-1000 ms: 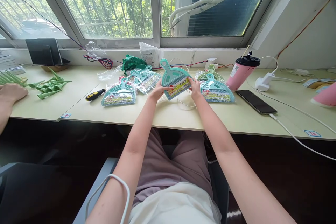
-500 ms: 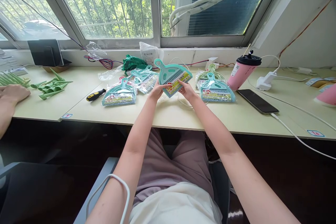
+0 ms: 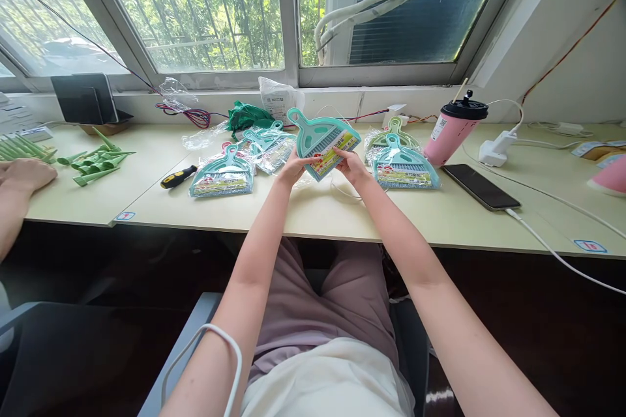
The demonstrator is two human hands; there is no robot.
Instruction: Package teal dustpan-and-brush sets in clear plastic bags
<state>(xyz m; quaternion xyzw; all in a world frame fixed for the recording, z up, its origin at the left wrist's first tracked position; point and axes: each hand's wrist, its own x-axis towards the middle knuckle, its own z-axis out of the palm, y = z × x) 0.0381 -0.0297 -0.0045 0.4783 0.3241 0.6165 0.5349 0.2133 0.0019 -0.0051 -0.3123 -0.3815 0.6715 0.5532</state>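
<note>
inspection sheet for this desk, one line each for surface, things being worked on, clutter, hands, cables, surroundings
Surface: pale desk, seam toward its left part.
Things: teal dustpan held up, tilted, label showing; wrapped dustpans on the left and right.
Clutter: screwdriver, phone, pink cup, green bundle.
Hands: left hand and right hand both grip the teal dustpan.
Cables: white cable runs from the phone over the front edge; dark red and blue coil at the back.
Surroundings: window behind; another person's hand at far left.
</note>
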